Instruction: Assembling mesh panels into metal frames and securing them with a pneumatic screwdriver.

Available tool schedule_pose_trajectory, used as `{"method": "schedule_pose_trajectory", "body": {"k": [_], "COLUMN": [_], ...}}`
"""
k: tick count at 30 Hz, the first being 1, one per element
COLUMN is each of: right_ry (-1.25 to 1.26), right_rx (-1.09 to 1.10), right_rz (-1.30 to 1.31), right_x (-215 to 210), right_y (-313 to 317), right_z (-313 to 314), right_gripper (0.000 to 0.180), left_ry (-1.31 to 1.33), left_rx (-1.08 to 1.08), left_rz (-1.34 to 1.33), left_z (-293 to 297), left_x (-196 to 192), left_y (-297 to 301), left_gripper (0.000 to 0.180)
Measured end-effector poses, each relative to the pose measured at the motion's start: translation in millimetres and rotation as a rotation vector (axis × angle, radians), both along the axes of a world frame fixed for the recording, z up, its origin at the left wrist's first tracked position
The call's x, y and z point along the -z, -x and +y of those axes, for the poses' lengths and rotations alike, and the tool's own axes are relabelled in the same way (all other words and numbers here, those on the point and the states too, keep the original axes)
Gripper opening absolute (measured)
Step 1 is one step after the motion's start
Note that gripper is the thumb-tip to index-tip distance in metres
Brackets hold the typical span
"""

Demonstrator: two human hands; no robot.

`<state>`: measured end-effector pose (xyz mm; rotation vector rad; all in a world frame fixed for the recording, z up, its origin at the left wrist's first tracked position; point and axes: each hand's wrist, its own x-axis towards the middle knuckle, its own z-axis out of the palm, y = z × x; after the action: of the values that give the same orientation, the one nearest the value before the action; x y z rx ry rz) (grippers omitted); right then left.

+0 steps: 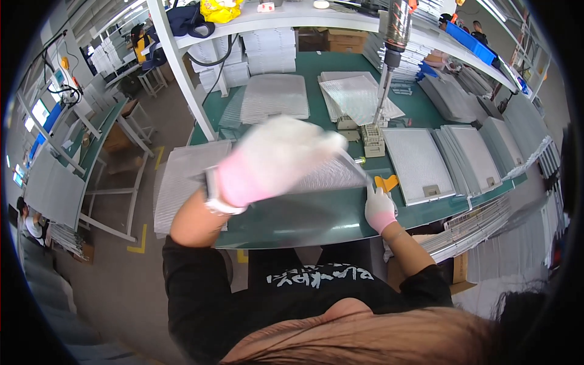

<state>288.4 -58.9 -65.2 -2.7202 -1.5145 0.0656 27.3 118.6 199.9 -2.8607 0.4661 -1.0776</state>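
My left hand (283,155), in a white glove with a pink cuff, is smeared by motion above the green workbench (286,222). Its fingers cannot be made out. Beneath it lies a thin, silvery flat panel (331,175), partly covered by that hand. My right hand (380,208), gloved the same way, has its fingers closed at the panel's right corner. Just beyond those fingers sits a small orange-yellow piece (386,182). A powered screwdriver (398,30) hangs upright at the back, its long bit reaching down near a beige slotted block (373,141).
Framed mesh panels (420,164) stand in a row at the right. Pale sheets (275,97) and a fanned pile (359,97) lie toward the back. More sheets (173,188) overhang the left edge. A white shelf (280,18) crosses above, with a post (182,73) at left.
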Motion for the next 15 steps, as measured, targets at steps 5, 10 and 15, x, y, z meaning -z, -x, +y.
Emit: {"method": "schedule_pose_trajectory", "body": {"k": [5,10,15], "right_ry": [-0.508,-0.428,-0.674], "right_rx": [-0.131,-0.124,-0.476], "right_rz": [0.139,0.909,0.591], "right_x": [28.1,-144.4,-230.1], "right_y": [-40.0,-16.1,-12.7], "right_z": [-15.2,-96.8,-125.5], "right_gripper": [0.052,0.055,0.059], "left_ry": [-0.287,-0.115,0.23], "left_rx": [-0.058,-0.158,-0.425], "left_rz": [0.282,0.169,-0.27], "left_z": [-22.7,-17.8,-20.1], "left_x": [69.7,77.4,108.8], "left_y": [-82.0,-88.6,-111.7], "left_gripper": [0.022,0.038,0.091]}}
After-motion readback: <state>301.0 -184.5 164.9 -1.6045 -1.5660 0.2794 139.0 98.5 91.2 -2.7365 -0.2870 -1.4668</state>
